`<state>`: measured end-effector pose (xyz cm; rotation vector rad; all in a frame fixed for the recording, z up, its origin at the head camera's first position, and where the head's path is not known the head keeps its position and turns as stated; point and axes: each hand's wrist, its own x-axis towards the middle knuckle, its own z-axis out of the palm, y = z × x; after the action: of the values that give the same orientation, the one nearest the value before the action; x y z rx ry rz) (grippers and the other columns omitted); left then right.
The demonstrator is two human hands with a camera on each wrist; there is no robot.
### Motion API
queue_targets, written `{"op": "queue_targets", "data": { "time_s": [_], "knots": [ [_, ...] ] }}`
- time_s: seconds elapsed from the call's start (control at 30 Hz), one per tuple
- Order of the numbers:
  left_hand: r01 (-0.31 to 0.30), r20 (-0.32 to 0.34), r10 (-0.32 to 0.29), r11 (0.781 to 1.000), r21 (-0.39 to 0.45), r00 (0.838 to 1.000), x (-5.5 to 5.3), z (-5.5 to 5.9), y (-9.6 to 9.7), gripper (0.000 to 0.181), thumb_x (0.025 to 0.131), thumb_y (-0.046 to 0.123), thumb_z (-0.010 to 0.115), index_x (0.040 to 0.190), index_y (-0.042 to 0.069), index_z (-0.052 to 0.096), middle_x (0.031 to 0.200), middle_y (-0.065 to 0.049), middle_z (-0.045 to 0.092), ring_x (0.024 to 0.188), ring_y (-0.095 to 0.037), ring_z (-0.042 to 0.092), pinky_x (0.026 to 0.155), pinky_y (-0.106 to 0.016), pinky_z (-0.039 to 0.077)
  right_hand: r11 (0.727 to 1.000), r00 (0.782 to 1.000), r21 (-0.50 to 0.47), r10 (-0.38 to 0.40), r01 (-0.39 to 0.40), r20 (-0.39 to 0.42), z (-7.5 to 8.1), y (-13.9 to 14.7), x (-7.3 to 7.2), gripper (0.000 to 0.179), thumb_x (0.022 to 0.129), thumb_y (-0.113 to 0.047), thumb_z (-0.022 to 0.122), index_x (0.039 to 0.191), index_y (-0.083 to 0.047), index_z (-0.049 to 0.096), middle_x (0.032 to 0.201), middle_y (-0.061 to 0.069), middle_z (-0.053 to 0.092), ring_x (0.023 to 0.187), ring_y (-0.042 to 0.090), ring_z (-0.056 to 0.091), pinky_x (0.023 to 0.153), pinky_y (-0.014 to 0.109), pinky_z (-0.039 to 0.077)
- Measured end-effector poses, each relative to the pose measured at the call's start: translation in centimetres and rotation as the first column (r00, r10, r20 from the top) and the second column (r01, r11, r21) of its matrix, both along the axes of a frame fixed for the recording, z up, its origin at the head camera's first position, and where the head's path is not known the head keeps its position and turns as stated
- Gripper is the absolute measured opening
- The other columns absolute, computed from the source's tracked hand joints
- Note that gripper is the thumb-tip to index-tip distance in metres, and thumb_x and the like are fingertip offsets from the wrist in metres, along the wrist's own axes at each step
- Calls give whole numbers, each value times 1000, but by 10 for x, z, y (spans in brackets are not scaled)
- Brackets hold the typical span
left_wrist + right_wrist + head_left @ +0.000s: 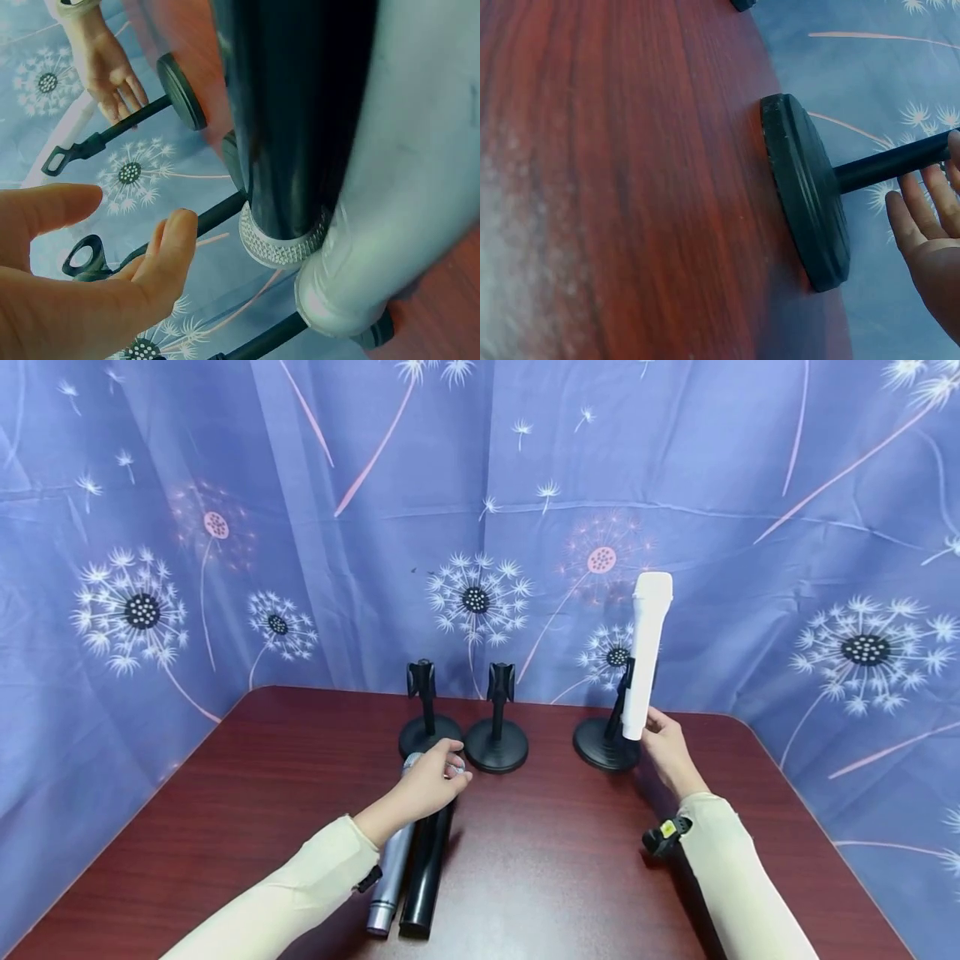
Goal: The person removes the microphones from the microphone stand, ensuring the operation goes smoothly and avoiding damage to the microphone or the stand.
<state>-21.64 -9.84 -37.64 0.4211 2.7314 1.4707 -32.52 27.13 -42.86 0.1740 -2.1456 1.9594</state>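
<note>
A white microphone (647,652) stands nearly upright, leaning slightly, in the clip of the right-hand black stand (600,747). My right hand (669,753) is beside its lower end; in the right wrist view its loosely extended fingers (922,206) are right at the stand's pole (889,166). My left hand (423,783) hovers over the head ends of two microphones lying on the table, thumb and fingers apart with nothing between them. One is a silver microphone (390,881), the other a black microphone (426,885) with a silver mesh head (277,244). The left hand partly hides both heads.
Two more black stands with holders on top, a left stand (425,697) and a middle stand (497,747), stand near the back edge of the dark red wooden table (555,860). A blue dandelion-print curtain (360,568) hangs right behind the table.
</note>
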Motion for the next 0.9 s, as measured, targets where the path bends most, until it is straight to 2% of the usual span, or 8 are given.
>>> {"op": "queue_targets", "data": {
  "time_s": [0.07, 0.13, 0.27, 0.33, 0.4, 0.5, 0.67, 0.9],
  "knots": [
    [3, -1, -3, 1000, 24, 1000, -1, 0, 1, 43, 89, 3, 63, 127, -10, 48, 103, -17, 63, 92, -25, 60, 79, -35, 52, 1000, 1000, -23, -11, 11, 5, 2, -3, 0, 28, 92, 0, 60, 99, -26, 67, 82, -20, 66, 80, -3, 57, 71, 13, 46],
    [10, 0, -10, 999, 48, 1000, 0, 0, 2, 42, 89, 3, 62, 127, -10, 49, 104, -17, 63, 94, -27, 61, 80, -37, 52, 999, 999, -26, -34, 34, 9, 6, -7, 1, 29, 90, -2, 64, 89, -31, 68, 77, -17, 66, 77, -1, 56, 69, 14, 45],
    [9, 7, -9, 998, 64, 1000, 0, 2, 3, 41, 89, 4, 62, 127, -8, 51, 105, -19, 64, 97, -29, 61, 81, -38, 53, 996, 996, 6, -84, 84, 7, 14, -15, 5, 12, 88, -2, 67, 98, -6, 71, 71, -17, 63, 72, 0, 54, 67, 14, 44],
    [1, 15, -2, 998, 70, 1000, 0, 3, 3, 41, 89, 5, 62, 127, -7, 51, 105, -19, 64, 98, -29, 61, 81, -38, 53, 995, 995, 23, -101, 101, 4, 15, -17, 5, 17, 87, -2, 67, 102, 6, 67, 70, -17, 63, 71, 0, 53, 66, 14, 44],
    [-8, 26, 6, 997, 78, 1000, 0, 4, 3, 41, 90, 5, 62, 127, -6, 51, 105, -17, 65, 98, -28, 61, 81, -38, 53, 993, 994, 30, -111, 111, -7, 14, -17, 2, 19, 87, -2, 68, 102, 9, 66, 69, -17, 63, 70, 0, 54, 66, 14, 45],
    [-27, 55, 21, 994, 106, 998, -1, 5, 2, 40, 90, 5, 62, 128, -4, 52, 103, -13, 65, 98, -27, 61, 81, -38, 52, 992, 992, 6, -126, 126, -23, 6, -13, -4, 5, 85, -2, 70, 90, -3, 72, 67, -15, 64, 67, 1, 55, 64, 15, 45],
    [-30, 60, 23, 993, 115, 998, -4, 3, 1, 38, 90, 4, 61, 127, -4, 53, 101, -10, 66, 97, -27, 61, 80, -37, 52, 984, 982, 13, -175, 176, -69, -4, -10, -15, 32, 83, -3, 74, 70, -32, 70, 63, -18, 63, 66, 0, 53, 61, 14, 44],
    [-24, 78, 15, 993, 114, 997, -6, 0, 0, 37, 91, 5, 61, 126, -2, 54, 100, -8, 66, 97, -26, 61, 78, -36, 52, 979, 975, 17, -202, 204, -91, -4, -12, -16, 45, 82, 0, 74, 64, -41, 67, 59, -20, 62, 60, -3, 52, 57, 13, 42]
  ]
}}
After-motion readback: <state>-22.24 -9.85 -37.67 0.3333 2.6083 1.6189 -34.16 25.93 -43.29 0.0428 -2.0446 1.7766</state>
